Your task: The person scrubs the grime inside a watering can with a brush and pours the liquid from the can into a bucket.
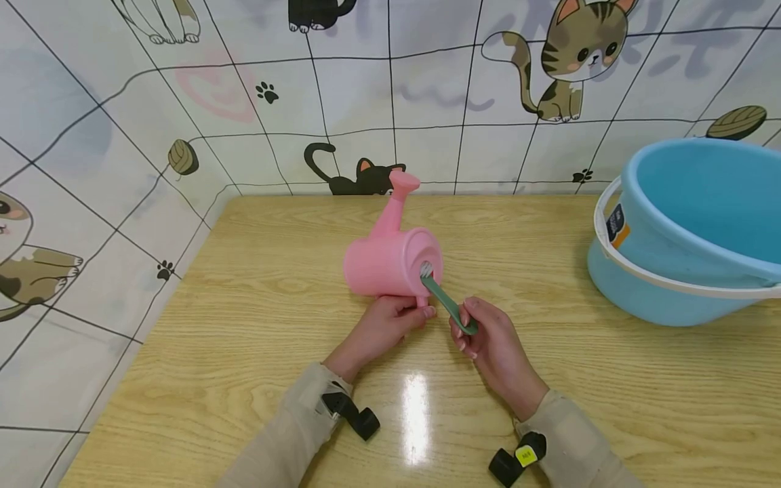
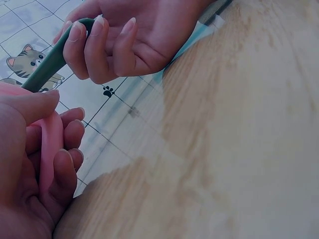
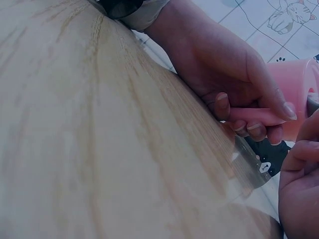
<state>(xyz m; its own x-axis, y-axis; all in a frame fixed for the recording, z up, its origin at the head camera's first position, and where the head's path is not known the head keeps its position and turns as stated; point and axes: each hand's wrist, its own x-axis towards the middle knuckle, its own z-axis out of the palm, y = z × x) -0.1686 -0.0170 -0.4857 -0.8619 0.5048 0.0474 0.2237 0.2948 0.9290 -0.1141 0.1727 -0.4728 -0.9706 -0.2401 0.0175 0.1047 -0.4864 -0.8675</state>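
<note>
A pink watering can point(image 1: 375, 266) is tipped on its side, its spout pointing toward the back wall and its round open end facing right. My left hand point(image 1: 390, 324) grips the can's pink handle point(image 2: 51, 144), with fingers wrapped around it in the left wrist view. In my right hand point(image 1: 493, 342) is a green-handled brush point(image 1: 448, 303), pinched near the end of its handle. The brush's pale, streaked head lies at the can's opening, partly hidden by the rim. Fingers of my right hand point(image 2: 124, 42) curl around the green handle.
A light blue bucket point(image 1: 665, 298) with a white handle stands at the right of the wooden table point(image 1: 244, 379). Behind and to the left rise cat-patterned walls point(image 1: 427, 95). Small black cameras are strapped at both sleeves.
</note>
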